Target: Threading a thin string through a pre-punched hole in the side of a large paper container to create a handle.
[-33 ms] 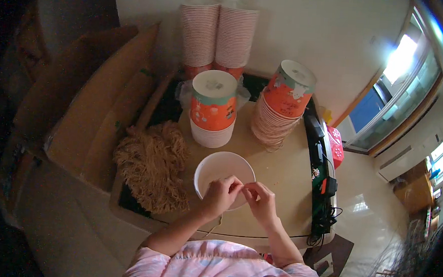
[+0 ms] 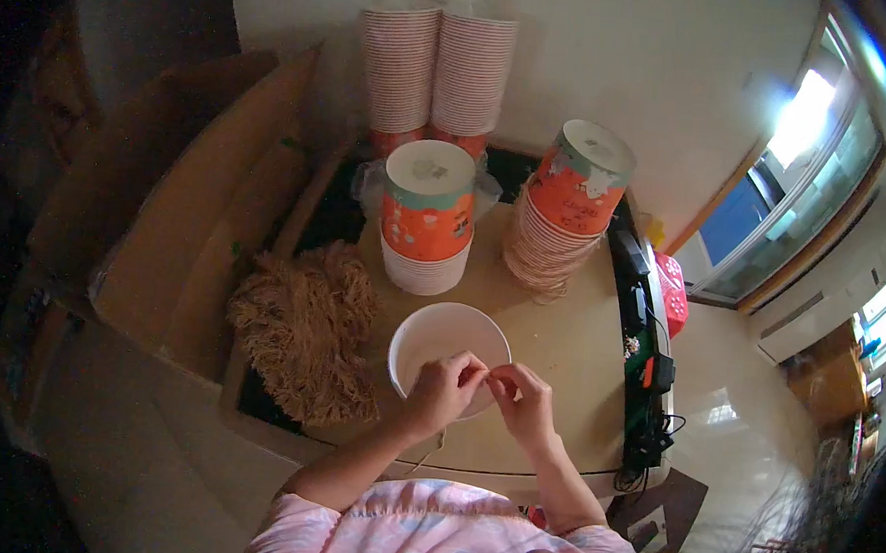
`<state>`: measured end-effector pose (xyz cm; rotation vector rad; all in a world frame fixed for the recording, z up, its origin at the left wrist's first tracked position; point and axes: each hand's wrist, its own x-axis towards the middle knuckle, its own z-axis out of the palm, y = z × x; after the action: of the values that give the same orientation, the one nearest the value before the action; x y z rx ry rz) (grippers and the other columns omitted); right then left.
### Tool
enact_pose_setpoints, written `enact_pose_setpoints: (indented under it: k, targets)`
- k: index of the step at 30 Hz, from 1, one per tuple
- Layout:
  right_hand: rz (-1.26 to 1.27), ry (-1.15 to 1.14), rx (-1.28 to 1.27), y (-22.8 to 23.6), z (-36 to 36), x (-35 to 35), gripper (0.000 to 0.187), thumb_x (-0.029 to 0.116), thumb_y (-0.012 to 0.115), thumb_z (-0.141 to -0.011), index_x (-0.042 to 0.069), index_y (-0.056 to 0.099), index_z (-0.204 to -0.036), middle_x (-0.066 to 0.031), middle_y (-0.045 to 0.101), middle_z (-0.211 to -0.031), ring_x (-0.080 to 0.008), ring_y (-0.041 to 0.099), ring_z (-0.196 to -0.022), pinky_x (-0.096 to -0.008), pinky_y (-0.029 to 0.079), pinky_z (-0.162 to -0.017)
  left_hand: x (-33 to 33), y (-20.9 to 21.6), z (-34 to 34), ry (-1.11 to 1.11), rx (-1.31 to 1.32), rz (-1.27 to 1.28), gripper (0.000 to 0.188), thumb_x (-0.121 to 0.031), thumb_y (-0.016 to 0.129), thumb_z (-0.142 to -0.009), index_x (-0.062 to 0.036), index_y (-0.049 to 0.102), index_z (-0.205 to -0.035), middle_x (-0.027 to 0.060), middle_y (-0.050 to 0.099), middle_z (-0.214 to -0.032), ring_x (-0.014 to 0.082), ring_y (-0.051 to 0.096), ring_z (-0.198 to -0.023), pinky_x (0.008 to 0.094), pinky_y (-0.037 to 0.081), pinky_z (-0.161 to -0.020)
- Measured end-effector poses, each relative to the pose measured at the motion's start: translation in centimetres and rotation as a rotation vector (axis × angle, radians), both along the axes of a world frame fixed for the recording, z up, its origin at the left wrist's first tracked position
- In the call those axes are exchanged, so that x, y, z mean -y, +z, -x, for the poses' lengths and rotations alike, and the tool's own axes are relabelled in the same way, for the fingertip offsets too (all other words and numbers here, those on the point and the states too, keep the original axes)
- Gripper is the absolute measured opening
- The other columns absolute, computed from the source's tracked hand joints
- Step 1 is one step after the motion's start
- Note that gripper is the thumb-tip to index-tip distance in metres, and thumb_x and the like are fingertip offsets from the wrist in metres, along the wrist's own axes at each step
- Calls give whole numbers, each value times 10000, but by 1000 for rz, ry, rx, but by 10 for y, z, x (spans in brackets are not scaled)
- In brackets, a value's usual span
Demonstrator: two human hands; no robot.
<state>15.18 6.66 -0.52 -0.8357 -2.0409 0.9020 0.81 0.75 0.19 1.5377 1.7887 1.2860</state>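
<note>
So a white bowl (image 2: 448, 329) is parked upright near the front of the tabletop (image 2: 556, 423), right about in the middle, and its near right rim is partly covered by 2 bare hands. The left hand (image 2: 444, 385) is held over the bowl, fingers bent in, with thumb and index tips pinched close together. The right hand (image 2: 523, 399) is held just beside it at the right side of the rim, bent in the same pinchy way, and the 2 sets of fingertips are brought almost together. Whether something thin is gripped there honestly can't be told, it's too small to make out. A short bit of pale cord (image 2: 441, 442) can be seen below the bowl, by the table's front edge.

To the left, a shaggy brown fibre bundle (image 2: 305, 334) is piled up. Behind the bowl, an orange-and-white tub stack (image 2: 425, 231) is stood upside down, and the right-hand tub stack (image 2: 583, 194) has its lower part wrapped in loose strands (image 2: 546, 252). Farther back, 2 tall stacks (image 2: 401, 69) are lined up against the wall.
</note>
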Motion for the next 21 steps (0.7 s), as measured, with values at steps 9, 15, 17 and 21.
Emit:
enact_pose_setpoints:
  k: [9,15,17,21]
  targets:
    - [-46,55,-139,0,-7,-8,125,-38,658,-730,33,631,-830,-86,581,-812,-177,579,-760,-280,473,-619,7,10,6,-266,486,257,131,-134,587,-859,-13,596,-809,26,594,-652,77,547,-573,237,441,-526]
    - [-72,40,-171,-38,-14,-17,124,-80,630,-732,8,606,-817,-92,575,-857,-190,580,-798,-275,482,-707,11,29,15,-282,934,232,124,-119,571,-871,-32,603,-790,0,564,-661,48,509,-584,199,416,-520]
    - [-26,56,-210,-46,-17,-21,137,-94,614,-746,-5,589,-846,-82,574,-877,-172,576,-791,-269,488,-713,11,31,21,-279,824,140,95,-97,566,-871,-23,612,-832,-1,571,-669,51,524,-597,189,422,-537]
    - [449,147,-375,-38,-23,-41,117,-72,568,-804,-15,579,-905,-53,591,-852,-134,571,-797,-267,483,-737,16,38,36,-288,700,273,75,-67,576,-861,-14,619,-893,11,585,-679,44,529,-599,182,408,-529]
